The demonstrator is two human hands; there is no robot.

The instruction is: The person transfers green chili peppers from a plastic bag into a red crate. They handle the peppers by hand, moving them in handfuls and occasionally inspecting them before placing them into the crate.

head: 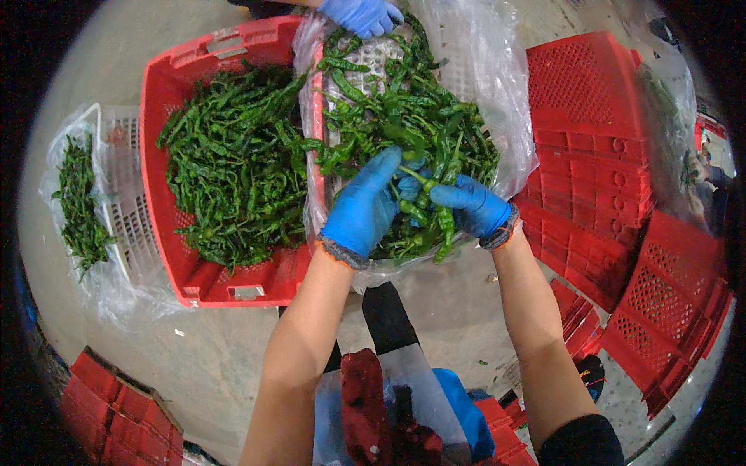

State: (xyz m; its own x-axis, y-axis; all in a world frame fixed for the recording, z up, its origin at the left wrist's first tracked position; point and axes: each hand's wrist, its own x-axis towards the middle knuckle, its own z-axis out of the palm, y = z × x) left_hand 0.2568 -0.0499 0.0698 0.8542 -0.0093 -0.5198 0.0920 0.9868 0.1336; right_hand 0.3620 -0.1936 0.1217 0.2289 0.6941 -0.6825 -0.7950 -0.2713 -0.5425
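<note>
Both my hands wear blue gloves with grey, orange-edged cuffs showing at the wrists. My left hand (373, 201) is closed around green peppers, whose stems show by its thumb. Beside it, my right hand (466, 204) grips several long green peppers (446, 224) that hang down from its fingers. Under both hands lies a heap of wrinkled green peppers (402, 116) in a container lined with clear plastic (507, 116). A red plastic crate (163, 233) directly left of it holds a larger heap of green peppers (239, 163).
Another person's blue-gloved hand (361, 16) reaches over the lined container's far end. At far left, a white plastic crate (137, 233) stands beside bagged peppers (81, 204). Stacked red crates (588, 175) are at right, with more red crates (122, 413) at lower left.
</note>
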